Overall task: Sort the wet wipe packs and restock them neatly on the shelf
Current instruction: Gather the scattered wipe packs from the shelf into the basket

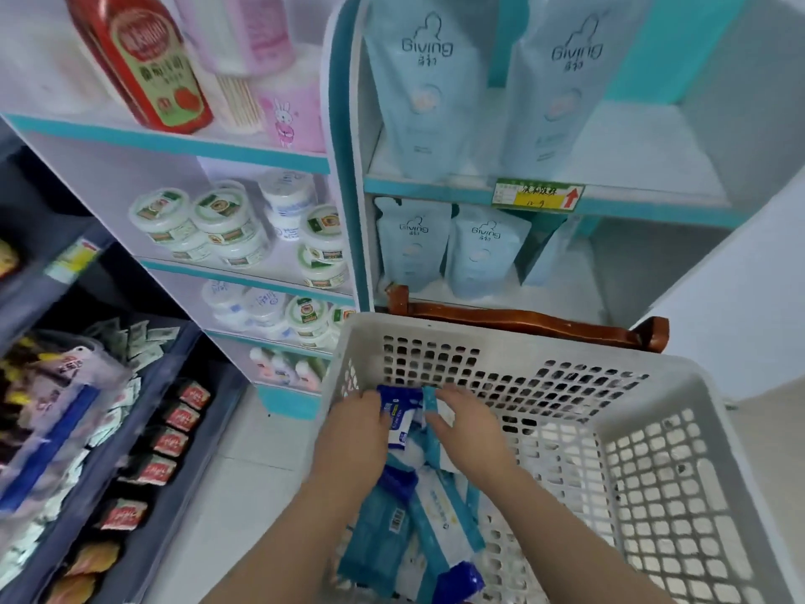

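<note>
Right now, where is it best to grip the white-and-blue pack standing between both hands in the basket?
Probably by its two long edges, from above: the pack stands on end near the basket wall, its top free, with the left hand and right hand flanking it.

Wipe packs in basket, shelf behind (tubs further L).

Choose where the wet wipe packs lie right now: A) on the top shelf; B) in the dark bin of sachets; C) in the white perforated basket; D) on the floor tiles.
C: the wet wipe packs lie piled inside the basket, with the left hand and right hand among them.
</note>
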{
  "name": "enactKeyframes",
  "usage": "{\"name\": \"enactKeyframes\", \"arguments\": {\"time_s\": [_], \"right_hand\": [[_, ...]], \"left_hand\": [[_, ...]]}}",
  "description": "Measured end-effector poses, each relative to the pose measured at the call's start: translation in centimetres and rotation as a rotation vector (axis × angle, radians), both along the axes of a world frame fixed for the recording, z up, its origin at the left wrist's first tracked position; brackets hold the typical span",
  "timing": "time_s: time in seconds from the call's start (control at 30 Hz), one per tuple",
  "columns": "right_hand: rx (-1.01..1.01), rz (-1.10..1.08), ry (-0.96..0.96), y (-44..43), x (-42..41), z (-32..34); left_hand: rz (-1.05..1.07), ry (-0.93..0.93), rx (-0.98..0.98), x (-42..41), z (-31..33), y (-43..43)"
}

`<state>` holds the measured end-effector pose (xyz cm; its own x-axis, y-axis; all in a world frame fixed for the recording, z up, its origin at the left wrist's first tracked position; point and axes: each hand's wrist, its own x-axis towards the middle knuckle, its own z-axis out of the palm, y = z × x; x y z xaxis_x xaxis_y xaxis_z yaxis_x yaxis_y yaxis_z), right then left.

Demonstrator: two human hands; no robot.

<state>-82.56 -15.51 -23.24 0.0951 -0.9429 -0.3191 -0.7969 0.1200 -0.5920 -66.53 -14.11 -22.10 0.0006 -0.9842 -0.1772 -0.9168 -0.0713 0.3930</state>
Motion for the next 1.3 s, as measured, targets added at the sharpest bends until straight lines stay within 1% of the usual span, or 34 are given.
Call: {"name": "enactKeyframes", "arguments": {"time_s": [0.1, 0.17, 0.27, 0.37, 0.43, 0.53, 0.67, 0.73, 0.87, 0.93, 1.03, 1.13, 1.2, 1.27, 1.3], "right_hand": [[-0.215, 0.166, 0.037, 0.2, 2.6, 5.6], [-0.348, 0.281, 0.062, 0.4, 5.0, 9.0], [-0.464, 0.377, 0.058, 0.8, 10.0, 12.7], [-0.613, 0.473, 0.019, 1.1, 16.4, 15.6], [-0.657, 0.546, -0.023, 1.3, 21.3, 17.2], [-0.685, 0.664, -0.094, 1.4, 29.4, 19.1], [-0.739, 0.768, -0.192, 1.9, 40.7, 21.3], [-0.736, 0.808, -0.227, 2.2, 46.1, 22.4], [-0.647, 0.911, -0.244, 2.4, 55.4, 23.5], [-0.606, 0.963, -0.221, 2.1, 59.4, 23.5], [-0.539, 1.051, -0.107, 0.9, 64.4, 22.9], [-0.443, 1.133, 0.062, -1.0, 68.5, 21.6], [-0.397, 1.199, 0.18, -2.5, 70.9, 20.7], [-0.33, 1.255, 0.229, -3.9, 72.6, 20.2], [-0.294, 1.27, 0.227, -4.5, 73.2, 20.0]], "left_hand": [[-0.075, -0.082, -0.205, 2.7, 5.6, 1.5], [-0.058, -0.14, -0.306, 5.7, 8.5, 2.5], [-0.002, -0.243, -0.329, 11.5, 11.4, 4.0], [0.117, -0.258, -0.352, 17.8, 13.5, 5.9], [0.202, -0.291, -0.396, 22.3, 14.7, 7.4], [0.313, -0.311, -0.401, 29.3, 16.7, 9.4], [0.445, -0.366, -0.451, 39.4, 18.9, 12.4], [0.52, -0.379, -0.431, 44.2, 20.0, 13.7], [0.692, -0.422, -0.386, 53.0, 21.1, 15.9], [0.772, -0.402, -0.306, 56.4, 21.0, 16.4], [0.896, -0.346, -0.181, 60.7, 20.0, 16.3], [1.006, -0.293, -0.047, 63.5, 19.0, 15.2], [1.073, -0.291, 0.038, 64.3, 18.8, 14.0], [1.116, -0.293, 0.097, 64.8, 18.5, 12.9], [1.14, -0.267, 0.096, 65.1, 18.3, 12.6]]}}
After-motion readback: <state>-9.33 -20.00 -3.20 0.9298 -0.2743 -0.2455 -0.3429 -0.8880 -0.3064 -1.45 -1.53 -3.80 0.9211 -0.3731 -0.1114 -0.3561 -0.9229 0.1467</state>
